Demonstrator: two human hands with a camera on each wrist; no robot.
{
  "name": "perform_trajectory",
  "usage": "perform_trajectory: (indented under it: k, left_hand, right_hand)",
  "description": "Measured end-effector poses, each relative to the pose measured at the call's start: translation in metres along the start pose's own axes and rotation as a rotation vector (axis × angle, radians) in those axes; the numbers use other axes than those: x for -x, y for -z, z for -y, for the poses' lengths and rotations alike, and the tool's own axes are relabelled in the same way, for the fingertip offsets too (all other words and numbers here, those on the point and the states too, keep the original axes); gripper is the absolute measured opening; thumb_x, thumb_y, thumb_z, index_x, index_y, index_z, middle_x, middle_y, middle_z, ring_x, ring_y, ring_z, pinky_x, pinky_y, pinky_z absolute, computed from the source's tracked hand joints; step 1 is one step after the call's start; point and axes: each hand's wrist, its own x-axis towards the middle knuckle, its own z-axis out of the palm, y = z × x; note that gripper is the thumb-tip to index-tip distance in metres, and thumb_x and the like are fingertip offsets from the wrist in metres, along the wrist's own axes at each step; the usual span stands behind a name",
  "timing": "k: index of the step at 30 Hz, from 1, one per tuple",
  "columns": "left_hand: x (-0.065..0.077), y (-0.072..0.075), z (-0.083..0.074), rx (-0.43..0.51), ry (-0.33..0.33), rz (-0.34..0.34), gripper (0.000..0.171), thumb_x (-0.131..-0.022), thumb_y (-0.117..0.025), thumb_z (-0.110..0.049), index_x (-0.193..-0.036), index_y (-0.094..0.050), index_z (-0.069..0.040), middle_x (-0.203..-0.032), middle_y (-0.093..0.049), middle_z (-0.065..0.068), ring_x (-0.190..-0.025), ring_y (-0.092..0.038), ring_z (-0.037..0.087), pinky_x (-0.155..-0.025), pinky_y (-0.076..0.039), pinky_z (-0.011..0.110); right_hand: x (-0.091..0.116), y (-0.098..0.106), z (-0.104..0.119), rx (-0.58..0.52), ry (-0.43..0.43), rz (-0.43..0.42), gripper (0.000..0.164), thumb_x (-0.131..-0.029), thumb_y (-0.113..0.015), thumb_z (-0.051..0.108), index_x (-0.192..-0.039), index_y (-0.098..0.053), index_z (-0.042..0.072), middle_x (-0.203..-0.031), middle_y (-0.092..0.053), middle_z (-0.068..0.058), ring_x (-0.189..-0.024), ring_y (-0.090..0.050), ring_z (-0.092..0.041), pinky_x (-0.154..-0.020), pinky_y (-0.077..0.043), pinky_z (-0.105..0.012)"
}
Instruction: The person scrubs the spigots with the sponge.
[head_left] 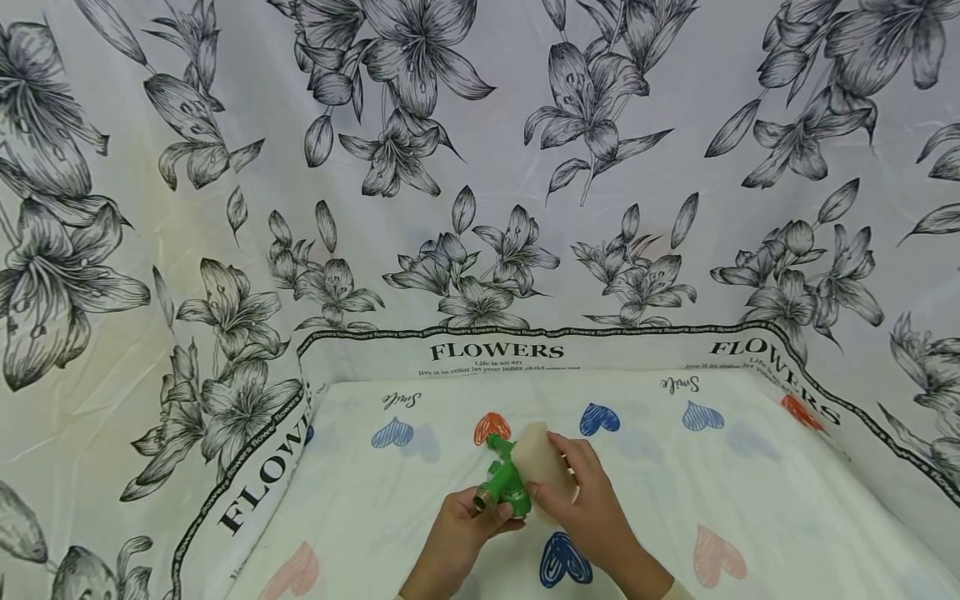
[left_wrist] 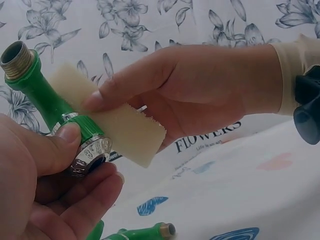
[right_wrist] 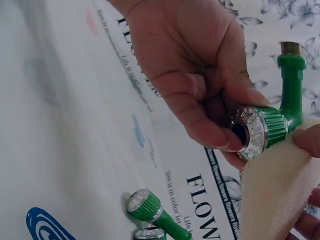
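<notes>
In the head view my left hand (head_left: pixel 472 527) grips a green tap (head_left: pixel 495 483) with a threaded brass end. My left thumb and fingertips pinch its ribbed green and silver knob, clear in the left wrist view, while the brass thread (left_wrist: pixel 18 59) points up and away. A cream sponge (head_left: pixel 542 462) is in my right hand (head_left: pixel 596 508), thumb on its near face and fingers behind. The sponge (right_wrist: pixel 275 185) lies against the tap's green body (right_wrist: pixel 292 92) in the right wrist view, covering part of it.
More green tap pieces (right_wrist: pixel 150 206) with silver ends lie on the white, heart-printed cloth (head_left: pixel 637 517) below the hands. One brass-ended piece (left_wrist: pixel 145 233) shows at the bottom of the left wrist view. A flower-printed curtain (head_left: pixel 480 167) stands behind and at both sides.
</notes>
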Motion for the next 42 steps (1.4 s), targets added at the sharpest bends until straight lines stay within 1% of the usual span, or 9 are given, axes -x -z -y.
perform_trajectory:
  k: [5, 10, 15, 19, 21, 29, 33, 38, 42]
  left_hand:
    - [0.000, 0.000, 0.001, 0.013, 0.002, -0.017, 0.030, -0.106, -0.072, -0.011, -0.129, -0.073, 0.010, -0.128, -0.074, 0.019, -0.108, -0.076, 0.029, -0.099, -0.060, 0.039]
    - [-0.002, 0.001, 0.003, 0.046, -0.011, -0.064, 0.028, -0.107, -0.067, -0.003, -0.132, -0.070, 0.012, -0.133, -0.071, 0.019, -0.114, -0.073, 0.028, -0.099, -0.061, 0.040]
    - [-0.001, 0.002, 0.002, 0.054, -0.014, -0.127, 0.037, -0.109, -0.062, -0.001, -0.142, -0.061, 0.015, -0.144, -0.065, 0.023, -0.124, -0.068, 0.027, -0.099, -0.060, 0.038]
    - [0.001, 0.002, 0.001, 0.075, -0.028, -0.164, 0.043, -0.110, -0.061, -0.004, -0.147, -0.053, 0.017, -0.152, -0.057, 0.026, -0.133, -0.062, 0.030, -0.103, -0.057, 0.034]
    - [0.001, 0.002, 0.001, 0.081, -0.037, -0.172, 0.045, -0.110, -0.061, -0.004, -0.148, -0.051, 0.018, -0.155, -0.054, 0.027, -0.138, -0.058, 0.032, -0.106, -0.055, 0.034]
    - [-0.002, 0.001, 0.003, 0.060, -0.067, -0.205, 0.051, -0.105, -0.067, 0.000, -0.150, -0.051, 0.017, -0.151, -0.058, 0.026, -0.132, -0.061, 0.027, -0.104, -0.056, 0.032]
    - [-0.003, 0.001, 0.004, 0.062, -0.093, -0.209, 0.049, -0.105, -0.068, -0.001, -0.149, -0.054, 0.015, -0.148, -0.061, 0.024, -0.130, -0.062, 0.024, -0.105, -0.055, 0.032]
    - [-0.002, 0.002, 0.004, 0.069, -0.089, -0.190, 0.048, -0.107, -0.068, -0.006, -0.149, -0.055, 0.013, -0.150, -0.060, 0.023, -0.135, -0.060, 0.028, -0.108, -0.053, 0.033]
    - [-0.001, 0.003, 0.002, 0.052, -0.083, -0.163, 0.050, -0.107, -0.071, -0.011, -0.150, -0.056, 0.010, -0.150, -0.060, 0.023, -0.136, -0.060, 0.032, -0.109, -0.054, 0.036]
  right_hand:
    - [0.002, -0.004, 0.003, -0.027, -0.021, 0.042, 0.067, -0.096, -0.085, 0.029, -0.155, -0.058, 0.015, -0.131, -0.058, 0.002, -0.118, -0.056, -0.022, -0.100, -0.057, -0.047]
    - [0.007, -0.008, 0.008, -0.035, 0.011, 0.092, 0.067, -0.095, -0.087, 0.030, -0.155, -0.059, 0.015, -0.133, -0.057, 0.002, -0.120, -0.056, -0.021, -0.102, -0.057, -0.049]
    - [0.014, -0.011, 0.009, -0.026, 0.110, 0.153, 0.065, -0.097, -0.086, 0.033, -0.154, -0.058, 0.021, -0.137, -0.056, 0.005, -0.122, -0.056, -0.020, -0.103, -0.056, -0.047]
    - [0.020, -0.013, 0.009, -0.018, 0.213, 0.194, 0.064, -0.097, -0.086, 0.030, -0.155, -0.057, 0.025, -0.139, -0.054, 0.005, -0.120, -0.057, -0.020, -0.099, -0.058, -0.040]
    - [0.021, -0.014, 0.009, -0.014, 0.230, 0.203, 0.065, -0.098, -0.086, 0.030, -0.155, -0.057, 0.026, -0.139, -0.054, 0.005, -0.119, -0.056, -0.019, -0.097, -0.058, -0.038]
    - [0.021, -0.015, 0.014, -0.045, 0.156, 0.229, 0.065, -0.097, -0.086, 0.032, -0.155, -0.057, 0.028, -0.137, -0.053, 0.005, -0.122, -0.055, -0.023, -0.100, -0.057, -0.042]
    - [0.021, -0.017, 0.012, -0.030, 0.160, 0.222, 0.064, -0.098, -0.085, 0.033, -0.156, -0.057, 0.028, -0.137, -0.053, 0.006, -0.122, -0.054, -0.022, -0.100, -0.057, -0.041]
    - [0.020, -0.019, 0.009, -0.014, 0.175, 0.205, 0.065, -0.099, -0.084, 0.031, -0.157, -0.055, 0.025, -0.140, -0.054, 0.006, -0.124, -0.054, -0.021, -0.102, -0.057, -0.044]
    - [0.017, -0.017, 0.007, -0.020, 0.115, 0.176, 0.065, -0.099, -0.084, 0.030, -0.156, -0.054, 0.021, -0.140, -0.053, 0.005, -0.125, -0.055, -0.021, -0.105, -0.056, -0.048]
